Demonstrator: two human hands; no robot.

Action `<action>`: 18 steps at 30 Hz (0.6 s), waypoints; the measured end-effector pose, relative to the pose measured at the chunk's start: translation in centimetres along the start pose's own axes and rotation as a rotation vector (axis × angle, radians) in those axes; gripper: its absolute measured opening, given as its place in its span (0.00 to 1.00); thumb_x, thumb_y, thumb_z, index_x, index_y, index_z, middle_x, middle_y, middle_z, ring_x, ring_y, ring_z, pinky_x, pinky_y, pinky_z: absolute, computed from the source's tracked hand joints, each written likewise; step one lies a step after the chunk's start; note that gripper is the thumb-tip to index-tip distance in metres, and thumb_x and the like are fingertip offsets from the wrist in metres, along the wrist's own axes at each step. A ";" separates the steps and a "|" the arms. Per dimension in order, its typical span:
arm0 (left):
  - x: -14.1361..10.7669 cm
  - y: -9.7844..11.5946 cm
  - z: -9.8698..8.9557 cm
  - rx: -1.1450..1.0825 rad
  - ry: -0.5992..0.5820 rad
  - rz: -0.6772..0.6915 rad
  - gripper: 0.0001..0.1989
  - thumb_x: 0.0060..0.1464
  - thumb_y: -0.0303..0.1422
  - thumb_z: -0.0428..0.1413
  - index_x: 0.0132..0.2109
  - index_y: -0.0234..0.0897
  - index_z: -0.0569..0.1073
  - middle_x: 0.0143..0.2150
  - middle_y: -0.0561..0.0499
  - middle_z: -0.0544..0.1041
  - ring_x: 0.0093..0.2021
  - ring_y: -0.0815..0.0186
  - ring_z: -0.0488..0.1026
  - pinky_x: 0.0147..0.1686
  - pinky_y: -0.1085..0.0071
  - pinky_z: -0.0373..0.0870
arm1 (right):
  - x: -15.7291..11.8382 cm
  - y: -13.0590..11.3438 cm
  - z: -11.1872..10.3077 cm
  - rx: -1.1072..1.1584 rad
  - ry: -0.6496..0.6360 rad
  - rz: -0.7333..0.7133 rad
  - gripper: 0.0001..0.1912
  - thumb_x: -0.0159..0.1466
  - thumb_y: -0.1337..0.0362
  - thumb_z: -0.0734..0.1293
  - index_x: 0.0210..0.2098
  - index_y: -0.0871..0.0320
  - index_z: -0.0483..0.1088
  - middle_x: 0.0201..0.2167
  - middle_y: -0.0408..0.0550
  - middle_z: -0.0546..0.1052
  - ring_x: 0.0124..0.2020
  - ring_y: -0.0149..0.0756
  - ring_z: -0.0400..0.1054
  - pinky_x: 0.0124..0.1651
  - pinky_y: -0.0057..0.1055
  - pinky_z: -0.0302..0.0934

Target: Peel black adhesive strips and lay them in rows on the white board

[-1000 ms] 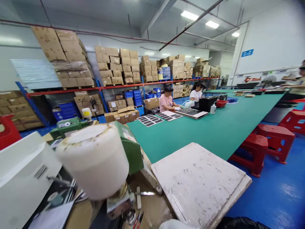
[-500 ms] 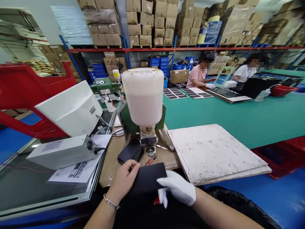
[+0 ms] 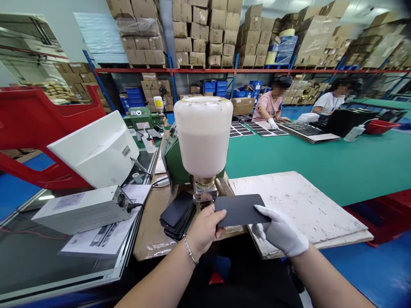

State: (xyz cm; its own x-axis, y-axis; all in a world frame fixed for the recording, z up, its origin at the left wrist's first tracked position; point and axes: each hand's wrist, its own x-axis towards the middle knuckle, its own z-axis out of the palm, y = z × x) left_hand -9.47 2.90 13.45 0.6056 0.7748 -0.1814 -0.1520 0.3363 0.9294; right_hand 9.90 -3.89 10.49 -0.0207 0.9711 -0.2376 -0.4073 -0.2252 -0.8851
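My left hand (image 3: 204, 229), bare with a thin silver bracelet, grips the left end of a dark grey rounded rectangular panel (image 3: 239, 209). My right hand (image 3: 281, 229), in a white glove, holds its right end. The panel is level, just in front of the metal nozzle base of a dispenser with a milky white reservoir (image 3: 203, 134). A stack of similar black panels (image 3: 177, 216) lies on the brown-papered bench (image 3: 150, 244), just left of my left hand. Below the gloved hand is a scuffed white board (image 3: 308, 205).
Left of the bench stand a grey metal power unit (image 3: 85, 209), printed paper (image 3: 93, 241) and a white monitor back (image 3: 96, 149). A long green table (image 3: 321, 171) runs to the right, with two co-workers and dark sheets at its far end. Shelves of cartons fill the back.
The view has swung left and settled since the first frame, when no hands showed. My hands have come in and lifted the panel up and right, over the board's edge.
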 end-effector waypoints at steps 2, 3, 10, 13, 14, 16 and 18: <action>-0.3 0.2 -0.3 -0.037 0.031 0.000 0.12 0.48 0.36 0.57 0.37 0.32 0.69 0.26 0.55 0.66 0.19 0.77 0.59 0.12 0.83 0.49 | 0.1 -0.3 0.7 0.040 -0.011 0.012 0.25 0.61 0.54 0.60 0.12 0.58 0.66 0.08 0.48 0.67 0.14 0.33 0.62 0.22 0.31 0.56; -0.7 0.2 -0.7 -0.046 0.039 -0.003 0.12 0.48 0.36 0.57 0.37 0.32 0.69 0.25 0.55 0.66 0.19 0.77 0.59 0.13 0.83 0.49 | 0.1 -0.1 1.3 0.063 -0.030 0.025 0.25 0.61 0.55 0.60 0.11 0.59 0.66 0.08 0.49 0.66 0.13 0.33 0.62 0.22 0.31 0.56; -4.9 -1.6 -7.6 0.092 0.190 0.002 0.08 0.53 0.36 0.55 0.35 0.34 0.70 0.22 0.57 0.65 0.19 0.76 0.58 0.13 0.82 0.51 | 2.9 4.6 4.9 0.123 -0.173 0.112 0.14 0.60 0.55 0.64 0.35 0.62 0.68 0.17 0.46 0.74 0.15 0.33 0.65 0.19 0.28 0.58; -6.1 -1.9 -11.1 0.119 0.338 0.022 0.09 0.52 0.36 0.56 0.34 0.34 0.71 0.23 0.57 0.66 0.18 0.77 0.56 0.14 0.82 0.52 | 4.6 6.8 5.8 0.143 -0.238 0.140 0.20 0.62 0.52 0.61 0.43 0.62 0.66 0.24 0.51 0.76 0.21 0.36 0.70 0.26 0.31 0.62; -6.3 -1.7 -12.2 0.119 0.362 0.013 0.09 0.51 0.37 0.57 0.34 0.34 0.71 0.23 0.57 0.66 0.18 0.77 0.56 0.14 0.82 0.52 | 5.0 7.4 6.0 0.134 -0.248 0.152 0.21 0.62 0.51 0.60 0.43 0.63 0.65 0.25 0.52 0.77 0.22 0.37 0.71 0.28 0.32 0.62; -6.4 -1.0 -14.2 0.125 0.370 -0.024 0.11 0.48 0.36 0.59 0.36 0.33 0.72 0.22 0.56 0.67 0.17 0.77 0.56 0.13 0.81 0.51 | 5.5 8.5 6.4 0.104 -0.253 0.168 0.22 0.61 0.49 0.61 0.42 0.64 0.66 0.26 0.53 0.77 0.24 0.38 0.72 0.30 0.32 0.61; -6.0 -0.2 -15.9 0.137 0.381 -0.028 0.13 0.44 0.36 0.61 0.36 0.32 0.72 0.22 0.56 0.67 0.16 0.77 0.56 0.13 0.81 0.49 | 5.7 9.4 6.7 0.078 -0.263 0.185 0.24 0.60 0.48 0.61 0.40 0.65 0.66 0.26 0.54 0.77 0.24 0.38 0.73 0.31 0.33 0.61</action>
State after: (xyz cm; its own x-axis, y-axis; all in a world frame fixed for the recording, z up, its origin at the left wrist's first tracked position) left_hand -25.46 6.70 9.25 0.2715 0.9179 -0.2893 -0.0185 0.3055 0.9520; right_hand -0.14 0.05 3.48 -0.3321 0.9034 -0.2713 -0.4433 -0.4033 -0.8005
